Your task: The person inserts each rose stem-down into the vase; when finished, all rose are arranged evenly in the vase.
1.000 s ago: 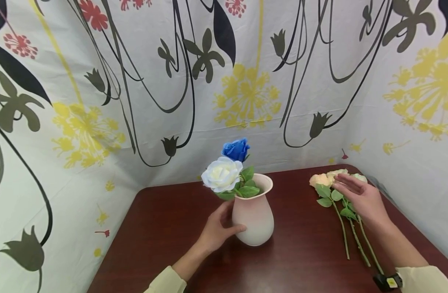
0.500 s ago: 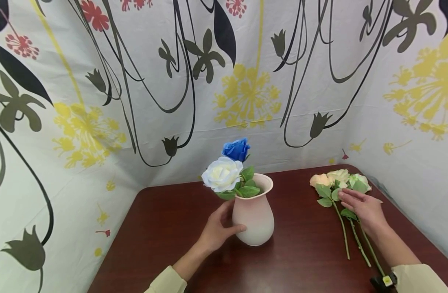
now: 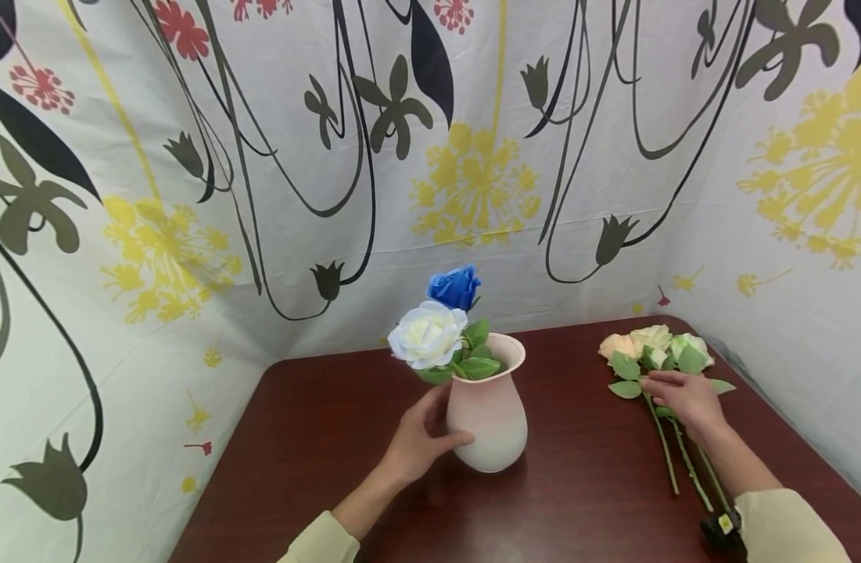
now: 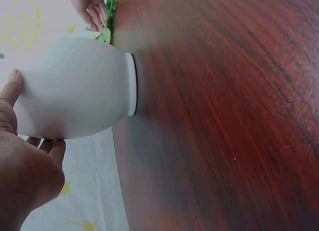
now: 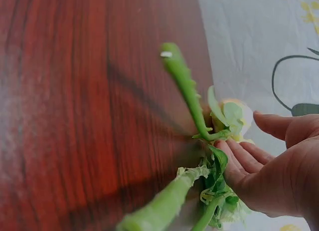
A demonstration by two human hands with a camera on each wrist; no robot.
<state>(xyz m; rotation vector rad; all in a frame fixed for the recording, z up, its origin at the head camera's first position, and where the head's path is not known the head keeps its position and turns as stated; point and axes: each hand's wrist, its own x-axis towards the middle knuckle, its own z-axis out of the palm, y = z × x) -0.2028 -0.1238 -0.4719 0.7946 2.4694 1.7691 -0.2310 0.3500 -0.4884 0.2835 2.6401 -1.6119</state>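
Observation:
A pink vase (image 3: 492, 418) (image 4: 75, 89) stands mid-table with a blue rose (image 3: 454, 287) and a white rose (image 3: 426, 335) in it. My left hand (image 3: 421, 439) (image 4: 30, 166) grips its left side, thumb in front and fingers behind. Three long-stemmed roses lie at the right: peach (image 3: 615, 346), cream (image 3: 651, 337) and pale green (image 3: 690, 346). My right hand (image 3: 681, 395) (image 5: 269, 171) rests on their leaves and stems (image 3: 662, 450) just below the heads, fingers nearly straight and thumb held apart. A green stem (image 5: 187, 86) runs out from under the fingers.
The dark red wooden table (image 3: 331, 438) sits in a corner, closed in at the back and on both sides by a flower-patterned cloth (image 3: 261, 156). A small black device (image 3: 719, 525) sits on my right wrist.
My right hand has drawn back toward me, from over the flower heads down onto the leaves and stems, uncovering the heads. The left hand and vase have not moved.

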